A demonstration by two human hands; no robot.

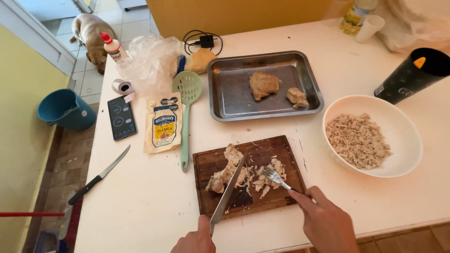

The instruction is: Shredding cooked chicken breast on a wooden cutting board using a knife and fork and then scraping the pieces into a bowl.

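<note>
My left hand grips a long kitchen knife whose blade lies across a piece of cooked chicken on a dark wooden cutting board. In my right hand is a metal fork, its tines pressed into a small pile of shredded chicken on the board's right half. To the right stands a wide white bowl holding more shredded chicken. Behind the board a metal baking tray carries two chicken pieces.
Left of the board lie a green slotted spatula, a sauce pouch, a phone and a second black-handled knife. A black cup stands far right. A dog and a blue bucket are on the floor.
</note>
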